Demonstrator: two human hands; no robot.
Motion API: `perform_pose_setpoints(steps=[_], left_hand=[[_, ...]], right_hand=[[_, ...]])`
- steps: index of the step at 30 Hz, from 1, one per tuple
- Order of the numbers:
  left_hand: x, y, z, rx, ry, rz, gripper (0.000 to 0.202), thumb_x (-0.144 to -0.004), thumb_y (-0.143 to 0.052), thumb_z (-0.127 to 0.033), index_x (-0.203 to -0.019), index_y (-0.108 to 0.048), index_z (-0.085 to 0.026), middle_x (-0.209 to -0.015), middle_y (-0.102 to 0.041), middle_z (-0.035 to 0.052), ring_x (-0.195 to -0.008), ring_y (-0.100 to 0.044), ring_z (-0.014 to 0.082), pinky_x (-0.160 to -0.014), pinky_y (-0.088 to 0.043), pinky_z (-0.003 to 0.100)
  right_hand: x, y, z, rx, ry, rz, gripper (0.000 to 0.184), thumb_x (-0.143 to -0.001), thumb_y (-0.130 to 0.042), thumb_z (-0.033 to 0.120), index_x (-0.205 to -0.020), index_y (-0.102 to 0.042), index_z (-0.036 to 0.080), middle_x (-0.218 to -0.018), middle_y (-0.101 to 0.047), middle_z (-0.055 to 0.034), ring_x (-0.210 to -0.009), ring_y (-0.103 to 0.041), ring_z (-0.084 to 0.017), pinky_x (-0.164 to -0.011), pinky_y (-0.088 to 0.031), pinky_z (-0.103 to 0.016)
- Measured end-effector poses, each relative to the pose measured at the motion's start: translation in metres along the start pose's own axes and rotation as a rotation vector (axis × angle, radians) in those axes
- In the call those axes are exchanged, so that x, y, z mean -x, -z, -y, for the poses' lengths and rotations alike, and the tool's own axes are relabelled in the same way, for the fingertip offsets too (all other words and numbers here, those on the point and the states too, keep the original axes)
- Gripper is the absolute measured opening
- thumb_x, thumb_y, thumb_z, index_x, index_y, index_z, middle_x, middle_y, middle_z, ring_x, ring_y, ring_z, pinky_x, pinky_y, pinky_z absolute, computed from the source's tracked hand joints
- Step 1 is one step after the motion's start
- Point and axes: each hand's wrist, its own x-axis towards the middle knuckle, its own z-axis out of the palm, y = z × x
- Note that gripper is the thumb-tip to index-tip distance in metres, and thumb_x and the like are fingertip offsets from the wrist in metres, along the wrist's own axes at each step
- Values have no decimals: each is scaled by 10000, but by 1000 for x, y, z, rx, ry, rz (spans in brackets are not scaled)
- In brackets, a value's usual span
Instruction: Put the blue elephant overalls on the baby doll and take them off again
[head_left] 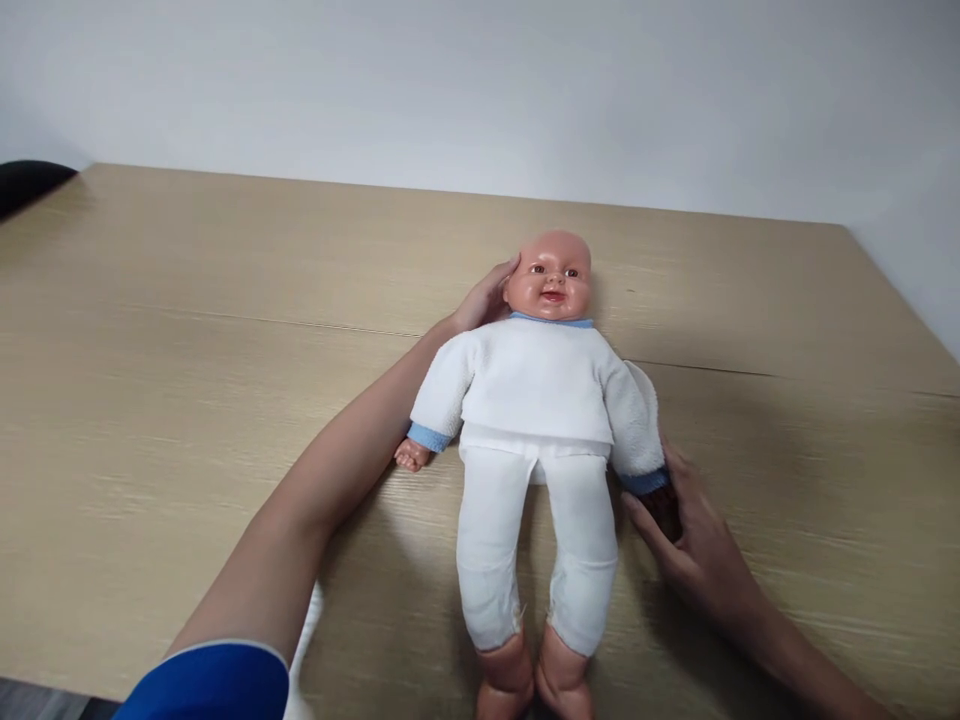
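Observation:
A baby doll (537, 385) in a white fleece top with blue collar and cuffs and white trousers lies face up over the table, its head at the far end. My left hand (486, 296) cups the side of the doll's head, with most fingertips hidden behind it. The left forearm runs beside and partly under the doll's sleeve. On the other side, my right hand (694, 535) is curled round the doll's cuffed hand, thumb below and fingers at the outer side. That doll hand is in dark shadow. The bare feet reach the bottom edge of the view.
The light wooden table (225, 250) has a seam across it and ends at a pale wall (480, 90). A dark rounded object (34, 185) stands beyond the far left corner. Something white (306, 640) shows beside my blue sleeve (214, 680).

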Motion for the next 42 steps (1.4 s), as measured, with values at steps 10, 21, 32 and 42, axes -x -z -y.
perform_pose_setpoints(steps=[10, 21, 32, 42], left_hand=[[3, -3, 6, 36, -108, -116, 522, -1097, -869, -569, -1497, -839, -235, -1453, -937, 114, -1650, -762, 425, -1530, -477, 568], [2, -1, 7, -21, -149, -107, 324, -1063, -903, -466, -1277, -858, -228, -1426, -934, 105, -1676, -730, 423, -1528, -456, 555], [-2, 1, 7, -10, -126, -115, 406, -1046, -872, -429, -1405, -815, -248, -1481, -918, 78, -1624, -772, 415, -1496, -492, 553], [-4, 4, 7, -69, -130, -85, 287, -1012, -889, -444, -1198, -847, -230, -1411, -933, 98, -1649, -745, 415, -1503, -468, 533]], right_hand=[[0, -1, -1, 50, 54, 19, 867, -1205, -717, 454, -1979, -336, 534, -1827, -687, -132, -1629, -729, -518, -1285, -671, -816], [0, 0, 0, 56, 61, 32, 874, -1207, -717, 433, -1983, -326, 526, -1824, -688, -125, -1624, -732, -505, -1302, -667, -817], [0, -1, -3, 56, 77, 31, 870, -1204, -707, 454, -1983, -326, 523, -1725, -730, -146, -1574, -758, -534, -1250, -687, -827], [-1, -1, -2, 70, 74, 39, 843, -1222, -695, 452, -1976, -320, 485, -1697, -734, -157, -1520, -777, -482, -1228, -707, -758]])
